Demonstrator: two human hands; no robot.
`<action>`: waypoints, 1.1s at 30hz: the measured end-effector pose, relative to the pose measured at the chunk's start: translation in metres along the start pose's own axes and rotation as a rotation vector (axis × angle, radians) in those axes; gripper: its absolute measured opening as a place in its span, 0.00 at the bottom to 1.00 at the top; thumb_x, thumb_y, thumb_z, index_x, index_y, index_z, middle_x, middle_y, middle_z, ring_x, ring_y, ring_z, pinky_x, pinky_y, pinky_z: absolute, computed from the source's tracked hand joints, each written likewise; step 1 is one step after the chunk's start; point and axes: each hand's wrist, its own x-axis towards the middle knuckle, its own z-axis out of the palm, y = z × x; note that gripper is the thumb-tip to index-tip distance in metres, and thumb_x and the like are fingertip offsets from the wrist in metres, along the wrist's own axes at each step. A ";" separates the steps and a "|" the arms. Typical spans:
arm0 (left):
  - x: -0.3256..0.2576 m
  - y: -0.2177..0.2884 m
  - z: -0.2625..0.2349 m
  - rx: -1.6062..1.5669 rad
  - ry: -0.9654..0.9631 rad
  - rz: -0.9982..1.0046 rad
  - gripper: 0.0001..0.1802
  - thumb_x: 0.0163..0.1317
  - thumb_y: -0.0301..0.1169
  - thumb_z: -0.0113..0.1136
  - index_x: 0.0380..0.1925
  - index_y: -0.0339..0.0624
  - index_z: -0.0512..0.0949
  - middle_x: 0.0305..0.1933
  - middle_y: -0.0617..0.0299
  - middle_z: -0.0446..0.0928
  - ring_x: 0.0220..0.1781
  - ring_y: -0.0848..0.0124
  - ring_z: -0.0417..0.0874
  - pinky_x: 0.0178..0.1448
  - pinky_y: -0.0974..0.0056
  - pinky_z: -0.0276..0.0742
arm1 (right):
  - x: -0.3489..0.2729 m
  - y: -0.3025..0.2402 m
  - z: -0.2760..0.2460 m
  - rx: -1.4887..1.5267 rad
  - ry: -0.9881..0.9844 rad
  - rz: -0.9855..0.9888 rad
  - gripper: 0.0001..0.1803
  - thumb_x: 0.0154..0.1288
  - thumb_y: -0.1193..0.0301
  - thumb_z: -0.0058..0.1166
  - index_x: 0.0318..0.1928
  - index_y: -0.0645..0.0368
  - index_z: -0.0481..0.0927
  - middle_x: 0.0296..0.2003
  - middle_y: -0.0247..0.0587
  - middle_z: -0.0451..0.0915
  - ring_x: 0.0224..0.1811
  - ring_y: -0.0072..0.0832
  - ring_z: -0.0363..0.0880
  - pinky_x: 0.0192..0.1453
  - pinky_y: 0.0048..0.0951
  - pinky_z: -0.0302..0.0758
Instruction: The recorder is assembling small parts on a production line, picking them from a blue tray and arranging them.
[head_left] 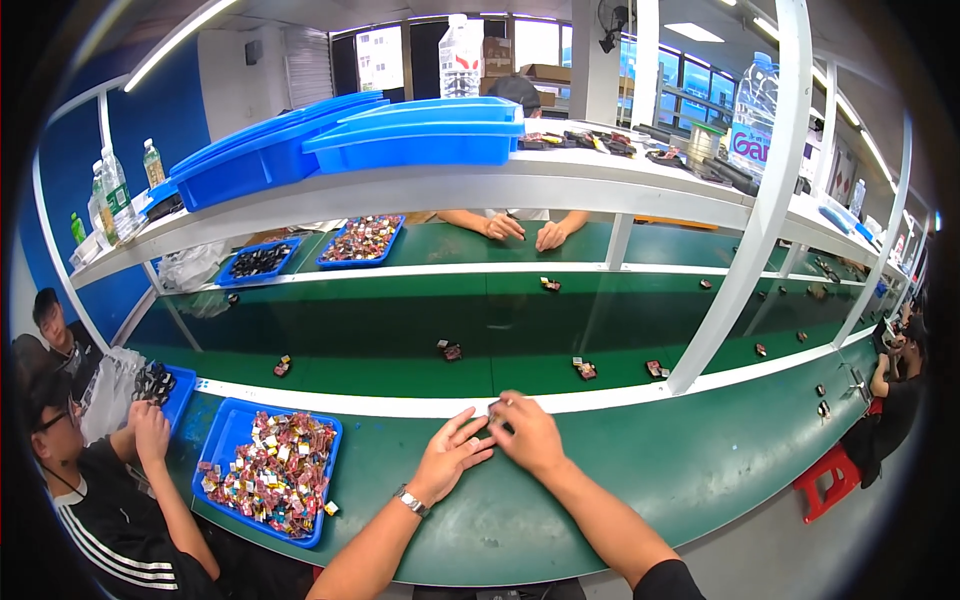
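Observation:
My left hand [450,460], with a metal-banded watch [411,501] on its wrist, is over the green bench top [590,500], fingers stretched and slightly apart. Close against its fingertips, my right hand [526,434] has its fingers curled together beside the white rail. Something small and dark seems to be in the right fingers, mostly hidden by them. Left of my hands is a blue tray [212,440] heaped with small red, yellow and white wired parts [275,465].
Beyond the white rail [400,405], a green conveyor belt [400,345] carries scattered small parts [584,368]. A shelf [400,190] with blue bins [420,135] and a slanting post [745,230] stand over it. A co-worker [120,500] sits at left; another's hands [525,230] show opposite.

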 end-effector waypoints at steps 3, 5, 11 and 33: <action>0.002 0.002 -0.002 0.040 -0.034 0.006 0.32 0.69 0.27 0.56 0.70 0.35 0.58 0.73 0.42 0.60 0.69 0.52 0.71 0.68 0.51 0.74 | 0.021 0.047 0.006 -0.080 0.078 0.181 0.16 0.51 0.70 0.68 0.43 0.56 0.83 0.50 0.41 0.81 0.47 0.40 0.81 0.51 0.38 0.79; 0.004 0.002 -0.003 0.081 -0.088 -0.034 0.29 0.70 0.22 0.53 0.69 0.32 0.60 0.71 0.44 0.65 0.68 0.56 0.73 0.68 0.54 0.75 | 0.024 0.065 0.007 -0.073 0.055 0.265 0.17 0.51 0.69 0.69 0.43 0.56 0.83 0.50 0.42 0.81 0.48 0.41 0.80 0.53 0.39 0.78; 0.005 -0.004 -0.014 0.132 -0.133 -0.043 0.20 0.72 0.24 0.50 0.62 0.30 0.68 0.66 0.46 0.71 0.65 0.57 0.76 0.66 0.55 0.77 | 0.025 0.074 0.000 -0.165 0.091 0.263 0.18 0.49 0.68 0.72 0.41 0.59 0.82 0.45 0.42 0.81 0.49 0.42 0.77 0.54 0.40 0.74; 0.004 0.000 -0.019 0.131 -0.153 -0.103 0.19 0.75 0.34 0.48 0.57 0.30 0.71 0.50 0.47 0.80 0.42 0.66 0.84 0.47 0.65 0.81 | -0.004 0.032 -0.055 0.208 -0.028 0.209 0.36 0.44 0.72 0.75 0.58 0.56 0.76 0.48 0.35 0.84 0.53 0.35 0.77 0.60 0.35 0.72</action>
